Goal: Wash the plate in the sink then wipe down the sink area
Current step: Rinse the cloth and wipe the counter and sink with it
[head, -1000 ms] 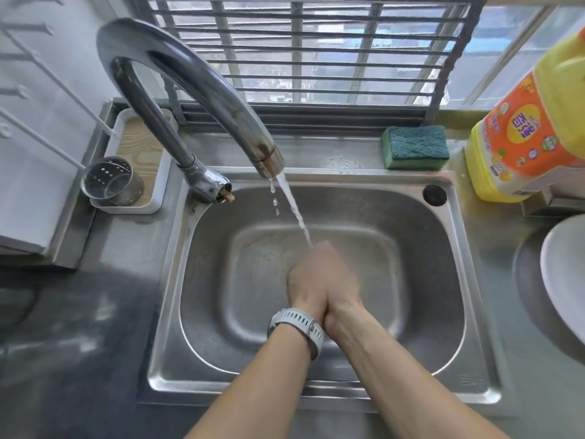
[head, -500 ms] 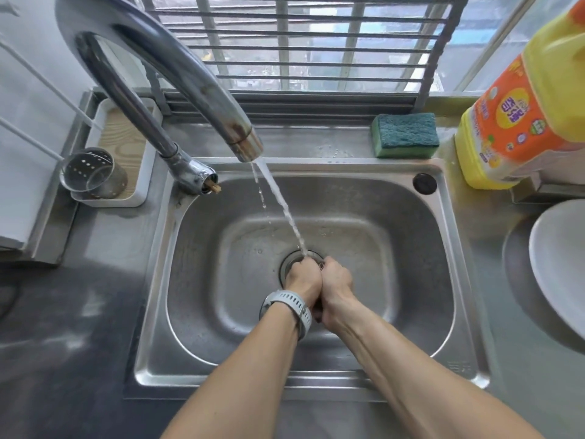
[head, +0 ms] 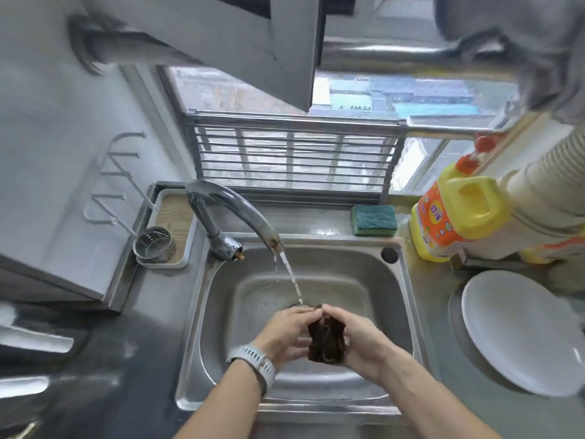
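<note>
Two hands meet over the middle of the steel sink (head: 373, 299), below the water stream (head: 289, 274) from the faucet (head: 240, 213). The right hand (head: 357, 337) grips a dark brown cloth (head: 327, 342), fingers curled round it. The left hand (head: 285, 335), with a white watch (head: 256, 364) at the wrist, touches the cloth's left side; its fingers lie fairly straight and close together. The white plate (head: 519, 334) rests on the counter right of the sink, apart from both hands. A green sponge (head: 373, 219) lies on the far ledge, left of a yellow detergent bottle (head: 456, 213).
</note>
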### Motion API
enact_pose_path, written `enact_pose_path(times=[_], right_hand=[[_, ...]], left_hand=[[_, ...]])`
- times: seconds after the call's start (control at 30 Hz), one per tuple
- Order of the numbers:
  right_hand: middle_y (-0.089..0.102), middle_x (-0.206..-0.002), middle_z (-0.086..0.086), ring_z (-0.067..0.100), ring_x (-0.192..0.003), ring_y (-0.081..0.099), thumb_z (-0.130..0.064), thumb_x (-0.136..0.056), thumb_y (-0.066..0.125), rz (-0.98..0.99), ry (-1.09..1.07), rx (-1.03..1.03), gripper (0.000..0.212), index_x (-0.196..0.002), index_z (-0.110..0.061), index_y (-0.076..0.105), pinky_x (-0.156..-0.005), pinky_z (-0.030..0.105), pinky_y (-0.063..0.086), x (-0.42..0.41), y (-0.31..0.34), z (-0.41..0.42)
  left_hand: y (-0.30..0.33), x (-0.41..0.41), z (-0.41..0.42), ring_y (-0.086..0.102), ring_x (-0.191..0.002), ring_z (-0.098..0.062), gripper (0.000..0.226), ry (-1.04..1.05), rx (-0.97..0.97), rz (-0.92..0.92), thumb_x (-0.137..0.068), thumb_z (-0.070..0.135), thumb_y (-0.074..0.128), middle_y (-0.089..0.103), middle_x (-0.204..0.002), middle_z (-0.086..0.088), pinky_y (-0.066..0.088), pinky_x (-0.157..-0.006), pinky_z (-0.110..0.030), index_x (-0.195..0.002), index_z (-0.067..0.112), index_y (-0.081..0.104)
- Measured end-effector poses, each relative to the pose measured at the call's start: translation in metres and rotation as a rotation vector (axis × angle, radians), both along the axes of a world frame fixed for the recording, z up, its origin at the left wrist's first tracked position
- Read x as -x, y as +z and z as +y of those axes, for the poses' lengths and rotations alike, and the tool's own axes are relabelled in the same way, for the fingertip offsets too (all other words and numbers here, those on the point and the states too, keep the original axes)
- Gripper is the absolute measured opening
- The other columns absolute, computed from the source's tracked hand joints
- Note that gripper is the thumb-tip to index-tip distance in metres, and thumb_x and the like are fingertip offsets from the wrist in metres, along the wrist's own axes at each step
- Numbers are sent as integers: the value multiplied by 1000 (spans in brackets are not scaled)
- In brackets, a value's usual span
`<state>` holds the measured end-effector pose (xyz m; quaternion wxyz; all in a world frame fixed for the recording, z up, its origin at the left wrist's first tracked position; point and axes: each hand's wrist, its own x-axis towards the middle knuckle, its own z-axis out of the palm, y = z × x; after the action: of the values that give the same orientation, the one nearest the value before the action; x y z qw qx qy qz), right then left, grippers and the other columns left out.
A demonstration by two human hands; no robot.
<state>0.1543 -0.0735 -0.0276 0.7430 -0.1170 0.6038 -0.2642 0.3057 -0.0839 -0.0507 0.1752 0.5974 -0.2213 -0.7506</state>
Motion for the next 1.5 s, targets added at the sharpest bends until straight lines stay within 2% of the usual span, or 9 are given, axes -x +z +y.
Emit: enact_pose_path(times=[0.2,0.43,0.6,0.77,0.87,1.0,1.13,1.3,1.5], right_hand=[[71,-82,12,24,-70,70,-13,-86,60,137,152,96,17,-96,-11,74,-78,45,53,4,74,3],[76,-104,18,38,-102,71,1,-68,77,223,189,296,47,-113,-12,70,-91,50,57,17,126,0],[76,-100,2,19,-97,72,3,-67,82,512,273,570,54,-112,-23,67,-70,21,57,21,138,3],[74,-98,4,22,-82,74,4,-62,82,583,322,668,55,-109,-20,67,-55,40,62,28,145,2],[77,-91,5,24,-82,74,6,-69,73,587,296,655,43,-101,-23,75,-72,47,63,33,151,-1],[74,-107,19,38,-102,71,11,-84,65,280,153,511,37,-107,-15,75,-92,57,56,45,152,-4],[72,-112,21,36,-100,68,-10,-96,59,71,65,393,20,-114,-8,70,-98,52,53,46,147,-3],[66,-91,19,29,-80,69,-24,-99,59,190,-24,420,16,-94,-8,61,-77,42,58,42,155,-7],[73,-98,7,22,-91,74,-16,-66,93,509,372,584,52,-113,-18,71,-90,39,60,43,163,-17]], left_hand=[[67,-10,3,71,-63,-12,26,-13,147,-19,-95,17,71,76,-86,-7,54,-57,-22,-117,3,69],[115,-14,4,71,-89,-32,28,226,78,128,-100,28,63,71,-106,-19,63,-74,-41,-117,6,67],[129,-20,4,68,-106,-40,40,253,48,315,-93,33,65,70,-111,-22,60,-92,-53,-120,3,67],[143,-23,2,74,-106,-39,55,133,175,248,-82,15,85,73,-119,-23,62,-90,-49,-130,17,58],[146,-22,-1,76,-98,-38,38,177,201,175,-88,-2,73,75,-112,-25,64,-81,-41,-124,3,60],[146,-25,-4,74,-106,-39,23,236,227,151,-96,3,64,75,-111,-26,62,-91,-49,-118,2,61],[148,-22,-2,71,-98,-31,22,241,251,166,-96,21,66,74,-103,-18,61,-77,-39,-111,5,61],[157,-15,-4,72,-86,-32,37,303,232,293,-93,20,71,71,-99,-22,60,-77,-42,-118,-5,59],[156,-21,1,73,-100,-38,59,240,317,210,-73,-9,78,66,-121,-28,63,-82,-43,-126,8,60]])
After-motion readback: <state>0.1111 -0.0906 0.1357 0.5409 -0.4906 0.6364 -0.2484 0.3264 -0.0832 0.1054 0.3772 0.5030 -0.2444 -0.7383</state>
